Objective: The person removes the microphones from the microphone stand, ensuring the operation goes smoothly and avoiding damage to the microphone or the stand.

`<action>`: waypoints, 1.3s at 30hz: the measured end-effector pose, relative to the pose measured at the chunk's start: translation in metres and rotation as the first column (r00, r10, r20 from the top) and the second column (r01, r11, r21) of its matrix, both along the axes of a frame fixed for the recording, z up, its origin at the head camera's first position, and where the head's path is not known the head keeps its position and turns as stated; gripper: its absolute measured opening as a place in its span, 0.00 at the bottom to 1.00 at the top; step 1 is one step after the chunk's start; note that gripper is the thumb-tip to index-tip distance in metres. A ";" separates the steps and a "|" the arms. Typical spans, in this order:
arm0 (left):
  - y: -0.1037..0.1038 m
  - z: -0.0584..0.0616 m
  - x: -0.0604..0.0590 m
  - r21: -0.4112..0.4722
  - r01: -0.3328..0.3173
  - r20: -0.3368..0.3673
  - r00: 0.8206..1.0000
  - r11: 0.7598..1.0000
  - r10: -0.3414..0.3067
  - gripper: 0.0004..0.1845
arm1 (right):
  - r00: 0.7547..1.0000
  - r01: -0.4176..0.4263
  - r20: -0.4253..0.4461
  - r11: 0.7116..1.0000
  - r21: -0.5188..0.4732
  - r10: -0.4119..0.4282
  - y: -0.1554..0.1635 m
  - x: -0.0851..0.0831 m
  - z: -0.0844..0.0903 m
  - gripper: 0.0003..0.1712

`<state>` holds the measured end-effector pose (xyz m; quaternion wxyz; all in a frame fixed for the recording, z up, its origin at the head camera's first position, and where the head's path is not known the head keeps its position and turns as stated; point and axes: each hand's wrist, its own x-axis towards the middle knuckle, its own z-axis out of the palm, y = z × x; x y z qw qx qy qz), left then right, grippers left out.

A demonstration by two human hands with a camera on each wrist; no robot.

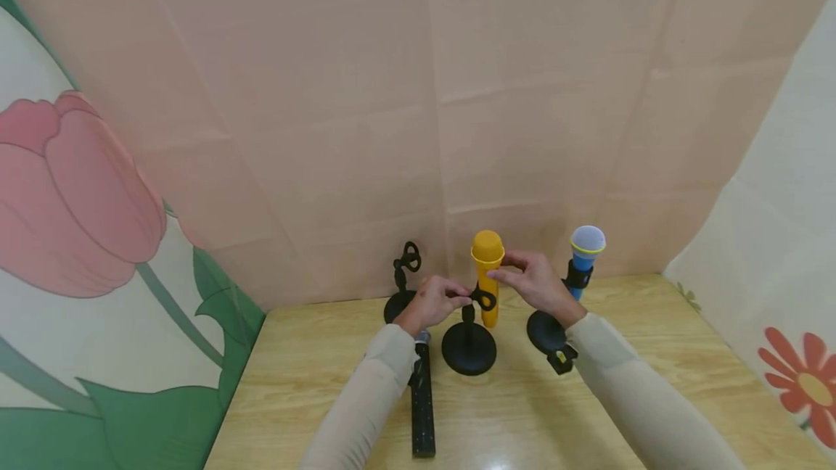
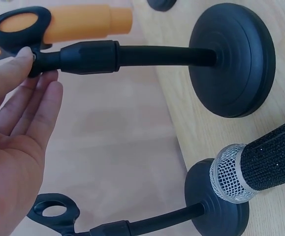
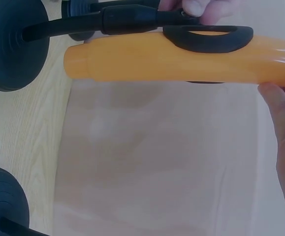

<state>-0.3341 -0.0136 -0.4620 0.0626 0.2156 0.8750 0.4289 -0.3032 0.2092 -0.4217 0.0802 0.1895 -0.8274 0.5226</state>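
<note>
A yellow microphone [image 1: 487, 246] stands upright against the clip [image 3: 208, 44] of the middle black desk stand [image 1: 469, 352]; the clip's dark edges show on both sides of its body in the right wrist view. My left hand [image 1: 432, 303] pinches the stand's neck just below the clip, thumb in front and fingers behind. With thumb and fingers, my right hand [image 1: 537, 283] holds the yellow microphone below its head. Under my left forearm lies a black glittery microphone [image 2: 275, 157] with a silver mesh head.
Right of the middle stand, a blue microphone [image 1: 588, 244] sits in another stand, its round base [image 1: 543, 331] partly behind my right wrist. A third stand [image 1: 400, 302] with a bare clip is at the back left. Behind the wooden table [image 1: 294, 383] hangs a pinkish cloth [image 1: 326, 129].
</note>
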 end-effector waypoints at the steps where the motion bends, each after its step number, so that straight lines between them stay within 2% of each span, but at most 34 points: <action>1: 0.000 0.000 0.000 0.001 0.001 0.001 1.000 1.000 -0.001 0.06 | 1.000 0.003 -0.001 1.000 0.001 -0.003 0.000 0.000 0.001 0.22; 13: 0.000 0.001 0.001 -0.004 -0.011 0.012 1.000 1.000 0.011 0.06 | 1.000 0.006 -0.010 1.000 -0.005 -0.006 -0.001 0.000 0.007 0.23; 20: 0.000 0.001 0.002 -0.011 -0.008 -0.009 1.000 1.000 0.008 0.05 | 1.000 0.013 -0.011 1.000 -0.003 -0.013 -0.002 -0.001 0.009 0.23; 39: -0.002 0.001 0.001 -0.004 -0.007 0.017 1.000 1.000 0.007 0.06 | 1.000 0.014 -0.027 1.000 -0.003 -0.014 -0.004 -0.001 0.013 0.21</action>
